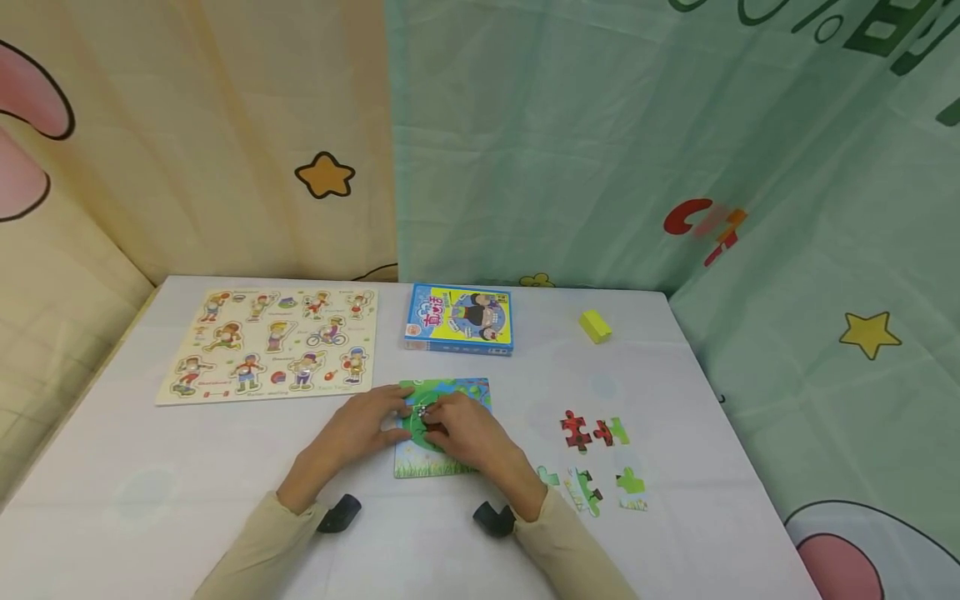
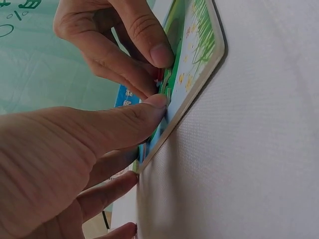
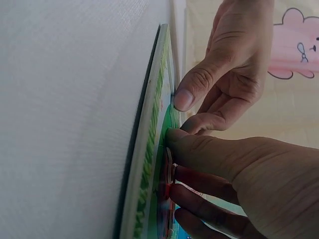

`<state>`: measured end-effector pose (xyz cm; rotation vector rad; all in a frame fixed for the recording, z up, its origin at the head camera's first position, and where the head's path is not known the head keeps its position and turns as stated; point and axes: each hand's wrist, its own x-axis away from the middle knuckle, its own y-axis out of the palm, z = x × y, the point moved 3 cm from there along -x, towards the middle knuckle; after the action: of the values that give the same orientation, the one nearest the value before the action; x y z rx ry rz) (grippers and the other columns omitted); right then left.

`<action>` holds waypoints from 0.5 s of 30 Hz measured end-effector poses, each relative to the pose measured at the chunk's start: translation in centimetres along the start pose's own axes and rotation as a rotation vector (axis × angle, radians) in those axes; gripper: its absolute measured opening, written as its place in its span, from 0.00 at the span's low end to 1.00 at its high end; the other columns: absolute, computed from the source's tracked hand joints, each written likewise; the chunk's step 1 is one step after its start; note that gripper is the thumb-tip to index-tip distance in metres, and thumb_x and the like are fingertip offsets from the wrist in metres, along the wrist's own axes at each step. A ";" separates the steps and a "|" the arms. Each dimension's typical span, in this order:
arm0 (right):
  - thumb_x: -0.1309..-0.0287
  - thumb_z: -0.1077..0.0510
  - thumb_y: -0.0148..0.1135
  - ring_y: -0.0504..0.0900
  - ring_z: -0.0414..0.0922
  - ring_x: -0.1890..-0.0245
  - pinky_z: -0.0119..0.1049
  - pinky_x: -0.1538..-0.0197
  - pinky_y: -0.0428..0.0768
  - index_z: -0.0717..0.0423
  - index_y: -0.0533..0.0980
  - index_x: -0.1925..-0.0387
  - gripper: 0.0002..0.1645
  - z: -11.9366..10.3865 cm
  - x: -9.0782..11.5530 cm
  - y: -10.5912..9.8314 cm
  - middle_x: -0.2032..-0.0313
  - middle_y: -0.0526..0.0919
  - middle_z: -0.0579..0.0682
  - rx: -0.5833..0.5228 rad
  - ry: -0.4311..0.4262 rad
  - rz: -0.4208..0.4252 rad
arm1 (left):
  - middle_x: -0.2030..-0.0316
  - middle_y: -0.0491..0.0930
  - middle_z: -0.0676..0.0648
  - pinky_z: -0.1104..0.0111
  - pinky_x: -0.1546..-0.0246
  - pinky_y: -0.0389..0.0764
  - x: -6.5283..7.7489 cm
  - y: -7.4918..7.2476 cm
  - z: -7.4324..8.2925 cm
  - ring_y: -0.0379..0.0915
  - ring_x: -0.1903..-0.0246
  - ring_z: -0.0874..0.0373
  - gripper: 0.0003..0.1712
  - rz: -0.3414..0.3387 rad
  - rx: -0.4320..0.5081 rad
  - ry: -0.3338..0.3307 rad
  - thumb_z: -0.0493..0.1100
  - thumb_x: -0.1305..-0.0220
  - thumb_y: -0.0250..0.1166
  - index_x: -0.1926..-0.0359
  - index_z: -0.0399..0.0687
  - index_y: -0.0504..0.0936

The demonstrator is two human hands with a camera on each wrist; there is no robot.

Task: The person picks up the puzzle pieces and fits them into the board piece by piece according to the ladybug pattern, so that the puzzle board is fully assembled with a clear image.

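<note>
A square jigsaw board (image 1: 438, 462) with a green and red picture and a grass border lies on the white table. My left hand (image 1: 363, 425) rests at its left side; in the left wrist view its thumb (image 2: 142, 114) presses the picture while other fingers touch the board's edge. Over the middle of the board, my right hand (image 1: 474, 429) bends its thumb and fingers around a red-and-green puzzle piece (image 3: 168, 164), pinching it at the board's surface. The fingers partly hide the piece and the picture's centre.
Loose puzzle pieces (image 1: 576, 431) lie right of the board, several in two rows. A yellow block (image 1: 595, 326) sits at the back right. Behind the board are a blue-yellow box (image 1: 459, 319) and, left, a wooden picture board (image 1: 251, 346). Curtains hang behind the table.
</note>
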<state>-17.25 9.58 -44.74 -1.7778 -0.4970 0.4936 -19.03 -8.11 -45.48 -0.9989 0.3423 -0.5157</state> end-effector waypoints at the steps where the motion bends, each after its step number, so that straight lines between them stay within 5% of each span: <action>1: 0.38 0.52 0.70 0.84 0.40 0.49 0.33 0.41 0.81 0.52 0.86 0.52 0.15 0.0 0.0 0.0 0.52 0.88 0.44 -0.002 0.001 -0.003 | 0.33 0.74 0.43 0.48 0.31 0.69 0.0 0.0 0.0 0.67 0.32 0.42 0.18 0.003 0.001 0.001 0.47 0.42 0.74 0.52 0.46 0.85; 15: 0.35 0.48 0.66 0.78 0.38 0.54 0.33 0.47 0.82 0.45 0.83 0.46 0.17 1.1 0.4 -0.5 0.51 0.82 0.42 -0.101 0.068 -0.114 | 0.35 0.76 0.44 0.48 0.29 0.67 -0.2 0.2 -0.2 0.66 0.31 0.42 0.20 -0.004 0.081 -0.044 0.45 0.42 0.75 0.50 0.47 0.84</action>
<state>-17.56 10.80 -44.57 -1.8441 -0.5801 0.3325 -19.20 -8.02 -45.75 -0.9311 0.2782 -0.5068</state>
